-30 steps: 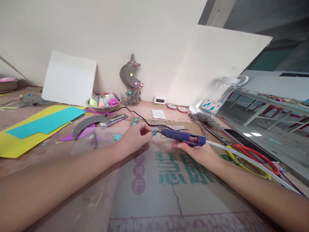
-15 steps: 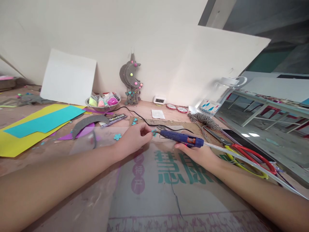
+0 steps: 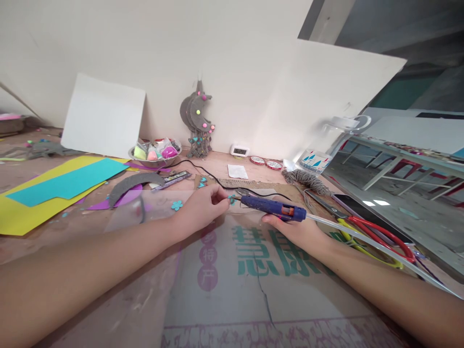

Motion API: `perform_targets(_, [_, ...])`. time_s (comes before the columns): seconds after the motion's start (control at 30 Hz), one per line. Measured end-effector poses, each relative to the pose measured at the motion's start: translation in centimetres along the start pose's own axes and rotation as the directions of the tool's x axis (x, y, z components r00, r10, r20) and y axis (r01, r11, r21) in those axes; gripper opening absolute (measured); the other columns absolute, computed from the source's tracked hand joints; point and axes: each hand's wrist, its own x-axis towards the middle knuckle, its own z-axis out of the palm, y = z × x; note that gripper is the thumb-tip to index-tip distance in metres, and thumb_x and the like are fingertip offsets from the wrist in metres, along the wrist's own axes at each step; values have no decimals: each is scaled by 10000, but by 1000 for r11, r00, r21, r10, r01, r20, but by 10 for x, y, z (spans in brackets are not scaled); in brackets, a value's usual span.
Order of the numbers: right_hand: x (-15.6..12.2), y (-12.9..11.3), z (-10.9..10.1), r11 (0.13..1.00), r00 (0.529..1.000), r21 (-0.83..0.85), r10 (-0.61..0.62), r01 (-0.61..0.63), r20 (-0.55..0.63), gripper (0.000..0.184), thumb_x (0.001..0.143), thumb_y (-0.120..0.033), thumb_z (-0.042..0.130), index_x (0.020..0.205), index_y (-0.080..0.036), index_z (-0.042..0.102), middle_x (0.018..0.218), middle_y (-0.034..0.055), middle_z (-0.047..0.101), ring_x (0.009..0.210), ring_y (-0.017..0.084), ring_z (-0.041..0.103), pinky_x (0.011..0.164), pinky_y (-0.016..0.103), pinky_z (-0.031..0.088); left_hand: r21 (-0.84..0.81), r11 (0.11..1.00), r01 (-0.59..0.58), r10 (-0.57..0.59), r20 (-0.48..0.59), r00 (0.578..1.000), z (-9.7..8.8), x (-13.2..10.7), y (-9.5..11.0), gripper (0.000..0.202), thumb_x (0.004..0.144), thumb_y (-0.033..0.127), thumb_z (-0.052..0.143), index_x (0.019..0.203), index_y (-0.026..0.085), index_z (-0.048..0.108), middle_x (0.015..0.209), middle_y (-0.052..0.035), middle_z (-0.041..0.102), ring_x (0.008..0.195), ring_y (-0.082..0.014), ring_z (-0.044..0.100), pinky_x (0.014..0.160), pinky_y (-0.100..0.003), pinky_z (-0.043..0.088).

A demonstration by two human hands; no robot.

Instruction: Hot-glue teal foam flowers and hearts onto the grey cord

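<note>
At the left, a teal flower (image 3: 177,205) lies flat near the left forearm, below a narrow packet (image 3: 176,179) whose print is too small to read. The left hand (image 3: 203,208) reaches in from the lower left, thumb and forefinger pinched on a small teal piece (image 3: 231,199) above the table. Below that hand, purple circles on the printed board (image 3: 224,299) run downward, the lower two reading 特 and 产. The clock (image 3: 239,150) behind has digits too small to make out. Large green characters, 慧康, stand farther right on the board. Over them, the right hand (image 3: 295,232) grips the glue gun (image 3: 273,207), wrist low, its nozzle pointing left right at the teal piece; contact is unclear. The jug's (image 3: 315,159) lettering is illegible.
</note>
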Motion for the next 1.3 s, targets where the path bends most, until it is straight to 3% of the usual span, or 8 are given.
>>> perform_targets(0.8, [-1, 7, -1, 999, 1000, -33, -2, 3, 16, 269, 761, -486, 586, 819, -224, 570, 733, 8, 571, 686, 179, 545, 606, 274, 440, -65, 998, 12, -9, 42, 999, 1, -1, 0, 104, 761, 300, 504, 737, 201, 483, 567, 43, 540, 481, -100, 498, 431, -194, 365])
perform_targets(1.07, [-1, 6, -1, 1000, 1000, -30, -10, 10, 2, 281, 756, -489, 592, 791, -212, 562, 694, 1, 555, 638, 164, 534, 555, 258, 430, -52, 999, 13, -11, 44, 999, 0, -2, 1, 110, 766, 304, 497, 738, 199, 482, 560, 44, 532, 466, -98, 484, 420, -193, 351])
perform_targets(1.3, [-1, 8, 0, 999, 1000, -48, -24, 24, 0, 258, 776, -477, 572, 826, -224, 576, 742, 6, 584, 693, 178, 562, 610, 272, 460, -31, 1000, 3, -2, 33, 999, 0, 0, -1, 104, 762, 297, 504, 745, 196, 488, 577, 48, 534, 479, -88, 469, 433, -185, 348])
